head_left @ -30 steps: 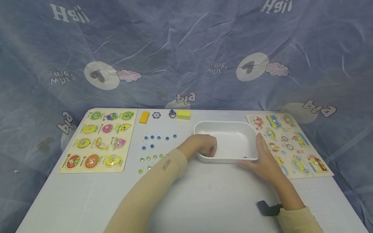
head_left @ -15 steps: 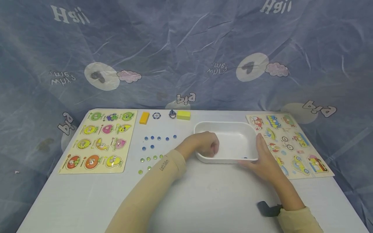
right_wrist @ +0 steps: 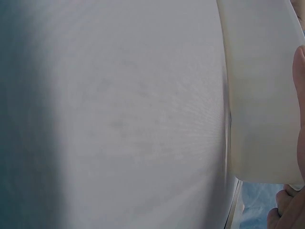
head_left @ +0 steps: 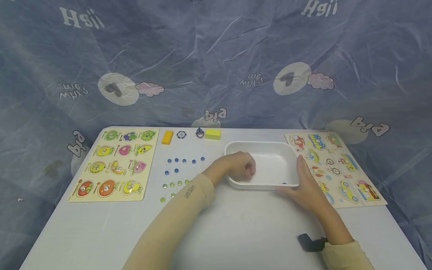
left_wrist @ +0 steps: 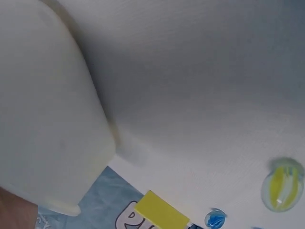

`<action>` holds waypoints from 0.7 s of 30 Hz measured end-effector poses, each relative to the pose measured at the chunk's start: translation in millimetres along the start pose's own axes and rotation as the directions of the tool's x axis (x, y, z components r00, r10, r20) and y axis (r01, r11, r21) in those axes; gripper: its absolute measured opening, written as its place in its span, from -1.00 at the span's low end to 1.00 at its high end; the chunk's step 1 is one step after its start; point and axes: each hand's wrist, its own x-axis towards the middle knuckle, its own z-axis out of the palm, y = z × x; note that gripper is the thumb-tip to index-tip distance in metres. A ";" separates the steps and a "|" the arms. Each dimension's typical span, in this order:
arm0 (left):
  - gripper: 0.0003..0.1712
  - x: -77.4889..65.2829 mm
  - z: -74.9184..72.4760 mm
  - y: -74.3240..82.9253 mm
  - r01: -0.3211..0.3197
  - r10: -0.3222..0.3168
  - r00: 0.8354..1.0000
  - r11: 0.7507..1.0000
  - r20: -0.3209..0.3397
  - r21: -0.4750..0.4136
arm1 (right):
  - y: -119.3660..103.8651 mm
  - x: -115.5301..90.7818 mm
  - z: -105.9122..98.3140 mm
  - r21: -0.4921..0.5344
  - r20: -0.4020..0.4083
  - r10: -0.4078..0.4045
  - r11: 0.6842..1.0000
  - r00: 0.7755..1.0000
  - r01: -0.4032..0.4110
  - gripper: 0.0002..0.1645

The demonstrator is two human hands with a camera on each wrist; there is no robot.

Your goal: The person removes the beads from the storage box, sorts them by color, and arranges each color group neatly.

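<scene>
A white rectangular tub (head_left: 276, 144) stands on the table right of centre. My left hand (head_left: 241, 165) reaches over its left end, fingers curled down inside near the tub's floor. I cannot tell whether anything lies between those fingertips. At the right end, my right hand (head_left: 305, 183) grips the tub's wall, thumb along the front and fingers up the side. Just inside the front right corner a small blue marble (head_left: 284, 183) shows. In the right wrist view the tub's outer wall (right_wrist: 262, 105) runs beside the thumb (right_wrist: 300, 90).
Rows of blue marbles (head_left: 183, 161) and green-yellow marbles (head_left: 172, 184) lie left of the tub. Behind are an orange block (head_left: 167, 137), a round chip (head_left: 181, 134), a small figure (head_left: 200, 132) and a yellow block (head_left: 212, 134). A fruit board (head_left: 114, 165) and vehicle board (head_left: 334, 168) flank them.
Inside the tub my left hand has shifted slightly right, its fingers still curled. My right hand and the tub have stayed in place.
</scene>
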 end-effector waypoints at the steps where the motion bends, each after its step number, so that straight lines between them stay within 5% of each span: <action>1: -0.90 -0.2 -1.2 0.4 -0.013 0.013 1.000 1.000 -0.003 -0.005 | -0.1 -0.1 -0.1 0.000 0.001 -0.001 1.000 1.000 0.001 0.59; 7: -0.89 -11.7 -18.9 9.1 -0.097 0.096 0.995 0.995 -0.031 -0.033 | -1.3 -0.8 -1.1 0.001 0.007 -0.006 1.000 1.000 0.006 0.58; 13: -0.86 -44.0 -46.1 12.0 -0.160 0.151 0.983 0.983 -0.105 -0.090 | -2.4 -1.7 -2.6 -0.002 0.018 0.004 1.000 1.000 -0.004 0.57; 17: -0.86 -73.0 -61.0 2.9 -0.139 0.116 0.979 0.981 -0.170 -0.132 | -2.3 -1.9 -2.0 -0.001 0.018 0.010 1.000 1.000 -0.010 0.57; 21: -0.86 -102.9 -70.0 -17.1 -0.056 0.014 0.971 0.984 -0.238 -0.170 | -2.7 -1.0 -1.3 0.003 0.023 0.015 1.000 1.000 -0.015 0.58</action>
